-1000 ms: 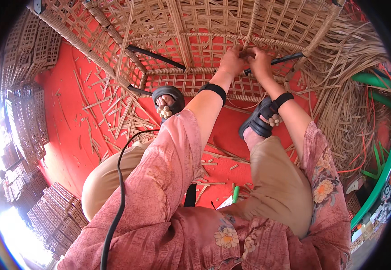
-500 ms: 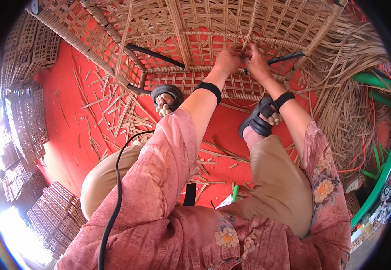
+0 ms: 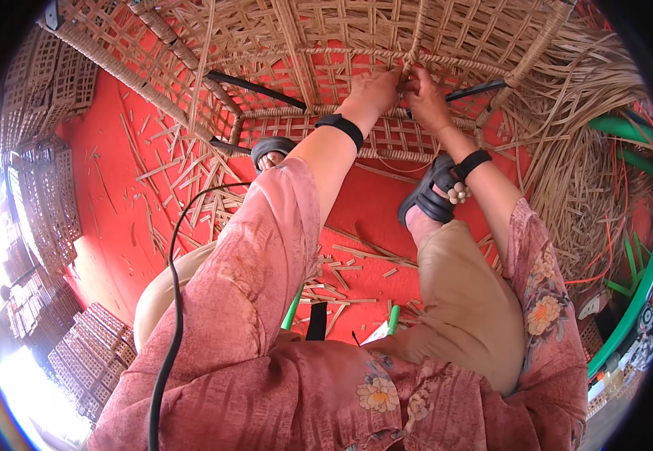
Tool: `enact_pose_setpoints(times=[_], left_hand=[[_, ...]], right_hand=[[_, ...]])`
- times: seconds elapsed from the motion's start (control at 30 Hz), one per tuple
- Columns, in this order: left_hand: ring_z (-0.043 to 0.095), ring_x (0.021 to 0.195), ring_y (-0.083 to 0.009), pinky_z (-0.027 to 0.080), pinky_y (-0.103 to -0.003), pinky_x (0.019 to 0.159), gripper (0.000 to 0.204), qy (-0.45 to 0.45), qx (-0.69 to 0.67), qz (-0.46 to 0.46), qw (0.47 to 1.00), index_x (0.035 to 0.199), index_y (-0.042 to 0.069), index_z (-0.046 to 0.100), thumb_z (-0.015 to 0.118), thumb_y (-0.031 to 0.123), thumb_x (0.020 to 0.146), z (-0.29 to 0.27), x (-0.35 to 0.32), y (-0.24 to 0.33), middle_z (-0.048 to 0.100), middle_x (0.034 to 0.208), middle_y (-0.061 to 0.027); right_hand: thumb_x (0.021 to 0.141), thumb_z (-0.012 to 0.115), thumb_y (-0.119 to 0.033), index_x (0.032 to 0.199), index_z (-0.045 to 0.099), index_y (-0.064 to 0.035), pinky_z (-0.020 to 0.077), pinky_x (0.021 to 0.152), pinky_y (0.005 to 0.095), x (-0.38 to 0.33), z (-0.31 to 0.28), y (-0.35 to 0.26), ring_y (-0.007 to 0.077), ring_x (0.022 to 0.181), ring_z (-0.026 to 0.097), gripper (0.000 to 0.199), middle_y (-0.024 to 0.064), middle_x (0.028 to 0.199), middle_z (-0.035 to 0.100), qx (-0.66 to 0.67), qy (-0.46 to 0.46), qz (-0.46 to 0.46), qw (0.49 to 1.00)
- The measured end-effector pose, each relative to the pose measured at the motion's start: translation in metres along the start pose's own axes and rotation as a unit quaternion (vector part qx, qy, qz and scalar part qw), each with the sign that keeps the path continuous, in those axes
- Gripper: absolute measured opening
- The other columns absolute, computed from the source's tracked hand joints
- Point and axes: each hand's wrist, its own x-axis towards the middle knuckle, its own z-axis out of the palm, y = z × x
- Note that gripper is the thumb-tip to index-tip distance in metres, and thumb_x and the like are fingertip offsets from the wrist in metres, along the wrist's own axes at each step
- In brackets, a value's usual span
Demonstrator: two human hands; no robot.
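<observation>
Hands weaving a rattan frame

Left hand (image 3: 375, 89) and right hand (image 3: 425, 98) both pinch one cane strand (image 3: 414, 45), keeping it tight against the woven frame (image 3: 326, 45).

Both forearms reach forward from the lower edge, in rolled pink sleeves, each wrist wearing a black band. The left hand (image 3: 375, 89) and right hand (image 3: 425, 98) meet close together, nearly touching, fingers curled shut and pinching, knuckles upward, elbows bent and spread apart.
</observation>
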Motion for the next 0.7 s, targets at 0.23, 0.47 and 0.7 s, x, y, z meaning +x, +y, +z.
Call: enact_pose_setpoints(times=[0.23, 0.47, 0.7], left_hand=[[0.067, 0.087, -0.0256, 0.052, -0.039, 0.072, 0.02, -0.081, 0.092, -0.083, 0.989, 0.098, 0.012, 0.066, 0.059, 0.021, 0.082, 0.002, -0.038, 0.006, 0.069, 0.091, -0.0095], [0.067, 0.084, -0.0234, 0.053, -0.04, 0.067, 0.019, -0.175, 0.125, 0.043, 0.976, 0.091, 0.01, 0.068, 0.057, 0.018, 0.078, 0.023, -0.134, 0.085, 0.068, 0.089, -0.01], [0.059, 0.108, -0.0283, 0.05, -0.043, 0.085, 0.031, -0.372, -0.049, 0.006, 0.927, 0.106, 0.007, 0.066, 0.052, 0.024, 0.084, -0.038, -0.124, 0.132, 0.062, 0.112, -0.017]], right_hand=[[0.076, 0.059, -0.012, 0.104, 0.056, -0.001, 0.0493, 0.075, 0.0385, 0.007, 0.006, 0.021, 0.0318, 0.086, 0.064, 0.03, 0.0188, 0.089, 0.065, 0.087, 0.065, -0.041, 0.993], [0.076, 0.063, -0.017, 0.084, 0.058, 0.0007, 0.0474, 0.067, 0.0427, 0.005, 0.002, -0.008, 0.0347, 0.077, 0.062, 0.02, 0.0207, 0.077, 0.062, -0.09, 0.022, -0.025, 0.995], [0.075, 0.062, -0.011, 0.082, 0.057, 0.0009, 0.0467, 0.068, 0.0437, 0.021, -0.004, 0.043, 0.0364, 0.076, 0.061, 0.015, 0.0188, 0.075, 0.061, -0.071, 0.017, -0.093, 0.993]])
